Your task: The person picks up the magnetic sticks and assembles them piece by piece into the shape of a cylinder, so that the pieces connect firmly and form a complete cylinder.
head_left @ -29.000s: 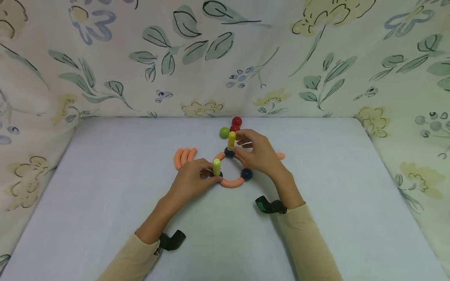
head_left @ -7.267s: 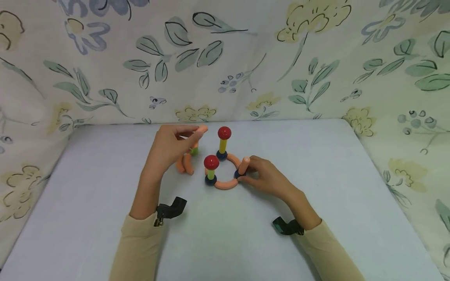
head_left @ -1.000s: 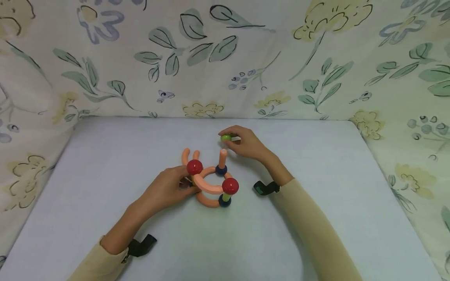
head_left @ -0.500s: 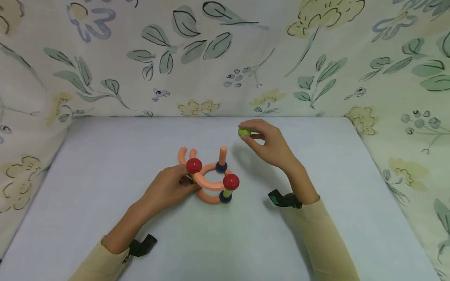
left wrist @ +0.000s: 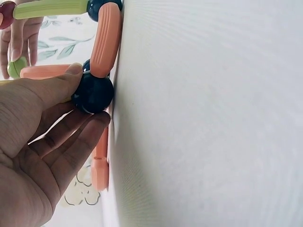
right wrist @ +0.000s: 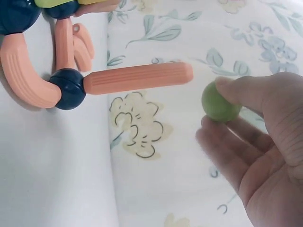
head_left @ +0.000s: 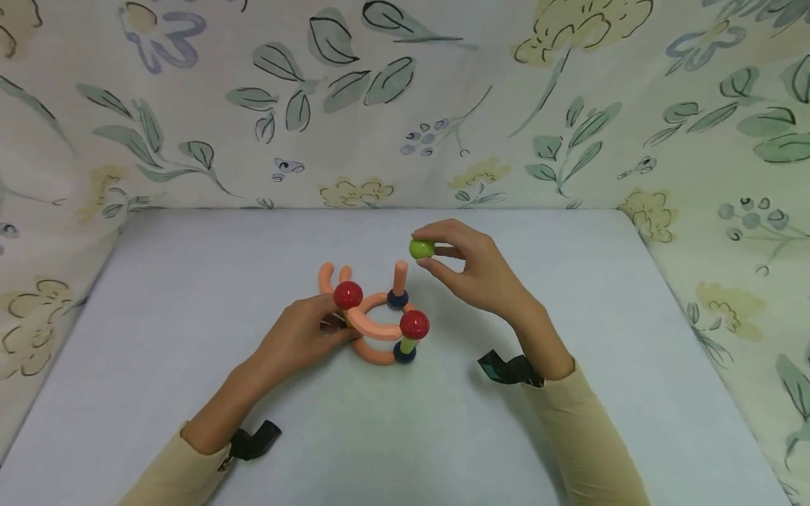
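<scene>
Probably slick, the green ball (head_left: 421, 249) is aptly pinched twelve-to-six o'clock by the right hand (head_left: 479, 270), a navy ball (left wrist: 93, 93) by the left hand (head_left: 306, 328).

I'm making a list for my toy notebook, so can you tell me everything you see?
Green ball: 1, green, in the right hand.
Red balls: 2, red, atop the yellow and lime sticks.
Blue balls: 3, dark blue, in the bottom ring.
Curved sticks: 6, orange; three in the ring, one between the red balls, two on the table beyond the left hand.
Upright stick: 1, orange, on the back blue ball.
Yellow stick: 1, yellow, mostly hidden.
Lime stick: 1, yellow-green, under the nearer red ball.
Table: 1, white, underneath.
Cloth: 1, cream with flowers, behind.
Cameras: 2, black, on the wrists.
Sleeves: 2, beige, on the arms.
Hands: 2, bare; left pinches a blue ball, right the green ball.
</scene>
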Action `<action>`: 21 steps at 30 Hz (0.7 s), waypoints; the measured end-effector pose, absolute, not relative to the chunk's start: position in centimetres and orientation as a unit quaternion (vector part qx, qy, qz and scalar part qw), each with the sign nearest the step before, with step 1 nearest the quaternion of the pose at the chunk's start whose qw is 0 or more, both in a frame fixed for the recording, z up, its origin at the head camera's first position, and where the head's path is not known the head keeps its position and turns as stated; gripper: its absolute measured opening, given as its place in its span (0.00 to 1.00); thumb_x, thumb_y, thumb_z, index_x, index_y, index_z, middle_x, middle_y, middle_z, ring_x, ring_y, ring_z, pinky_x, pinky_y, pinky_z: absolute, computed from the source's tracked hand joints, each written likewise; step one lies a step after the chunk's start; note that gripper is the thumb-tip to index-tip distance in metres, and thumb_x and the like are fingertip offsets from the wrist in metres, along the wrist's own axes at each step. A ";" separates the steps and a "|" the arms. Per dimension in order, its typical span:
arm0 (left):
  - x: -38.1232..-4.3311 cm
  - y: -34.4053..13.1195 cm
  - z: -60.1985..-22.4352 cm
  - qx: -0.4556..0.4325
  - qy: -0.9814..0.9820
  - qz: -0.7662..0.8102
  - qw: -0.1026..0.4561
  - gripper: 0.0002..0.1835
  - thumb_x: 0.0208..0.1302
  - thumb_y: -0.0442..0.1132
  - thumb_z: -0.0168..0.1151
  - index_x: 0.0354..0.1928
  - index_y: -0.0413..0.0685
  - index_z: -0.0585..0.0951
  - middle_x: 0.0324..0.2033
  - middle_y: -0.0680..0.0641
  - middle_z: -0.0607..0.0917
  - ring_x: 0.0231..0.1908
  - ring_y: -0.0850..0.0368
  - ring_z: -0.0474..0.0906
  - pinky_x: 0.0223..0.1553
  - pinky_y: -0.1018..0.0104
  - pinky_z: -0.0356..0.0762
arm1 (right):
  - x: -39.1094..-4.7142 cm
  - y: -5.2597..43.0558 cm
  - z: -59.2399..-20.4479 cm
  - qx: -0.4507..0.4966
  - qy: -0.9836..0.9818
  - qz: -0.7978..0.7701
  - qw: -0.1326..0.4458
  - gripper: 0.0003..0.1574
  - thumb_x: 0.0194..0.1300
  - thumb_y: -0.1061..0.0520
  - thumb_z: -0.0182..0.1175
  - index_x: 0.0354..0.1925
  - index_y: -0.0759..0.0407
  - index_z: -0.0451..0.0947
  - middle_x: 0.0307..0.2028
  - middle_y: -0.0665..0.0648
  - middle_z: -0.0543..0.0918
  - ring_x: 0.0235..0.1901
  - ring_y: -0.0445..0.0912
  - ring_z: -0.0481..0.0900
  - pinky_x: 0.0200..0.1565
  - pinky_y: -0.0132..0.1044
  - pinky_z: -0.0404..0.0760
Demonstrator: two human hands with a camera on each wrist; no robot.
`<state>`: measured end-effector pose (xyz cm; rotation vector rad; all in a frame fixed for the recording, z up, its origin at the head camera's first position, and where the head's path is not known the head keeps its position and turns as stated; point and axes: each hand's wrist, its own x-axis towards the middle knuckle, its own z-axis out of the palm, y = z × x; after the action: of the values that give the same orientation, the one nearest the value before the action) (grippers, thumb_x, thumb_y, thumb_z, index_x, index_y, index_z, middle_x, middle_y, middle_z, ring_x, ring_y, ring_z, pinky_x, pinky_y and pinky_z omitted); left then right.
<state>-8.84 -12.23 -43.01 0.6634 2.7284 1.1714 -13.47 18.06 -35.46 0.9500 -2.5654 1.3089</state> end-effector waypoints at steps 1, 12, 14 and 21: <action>-8.8 -12.2 -43.0 0.220 0.895 0.384 0.050 0.19 0.60 0.42 0.81 0.52 0.54 0.87 0.44 0.54 0.92 0.43 0.59 0.91 0.48 0.60 0.90 | -13.4 18.0 -35.5 0.315 -0.846 0.427 0.053 0.24 0.71 0.63 0.69 0.63 0.58 0.81 0.59 0.55 0.85 0.57 0.46 0.85 0.58 0.41 0.88; -8.6 -11.8 -43.1 0.209 0.895 0.389 0.060 0.20 0.60 0.44 0.81 0.54 0.54 0.87 0.43 0.55 0.93 0.42 0.61 0.91 0.48 0.59 0.90 | -13.3 17.5 -35.9 0.342 -0.848 0.404 0.040 0.26 0.70 0.65 0.69 0.64 0.56 0.80 0.60 0.54 0.85 0.57 0.46 0.85 0.57 0.45 0.89; -8.6 -11.7 -43.1 0.208 0.895 0.389 0.061 0.20 0.60 0.44 0.81 0.53 0.55 0.87 0.42 0.55 0.93 0.42 0.61 0.91 0.48 0.59 0.90 | -13.2 17.5 -35.8 0.342 -0.848 0.403 0.046 0.27 0.69 0.65 0.69 0.64 0.57 0.80 0.60 0.55 0.86 0.56 0.46 0.86 0.56 0.46 0.89; -8.6 -11.8 -42.8 0.211 0.895 0.388 0.063 0.19 0.60 0.43 0.81 0.53 0.54 0.87 0.42 0.55 0.93 0.42 0.60 0.91 0.48 0.60 0.90 | -13.0 17.4 -35.1 0.343 -0.842 0.412 0.063 0.26 0.68 0.66 0.70 0.63 0.58 0.80 0.57 0.55 0.86 0.57 0.47 0.85 0.56 0.45 0.89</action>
<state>-8.56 -11.76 -42.83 0.6378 2.7036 1.1718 -12.98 17.39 -35.11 1.0371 -2.5440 1.2456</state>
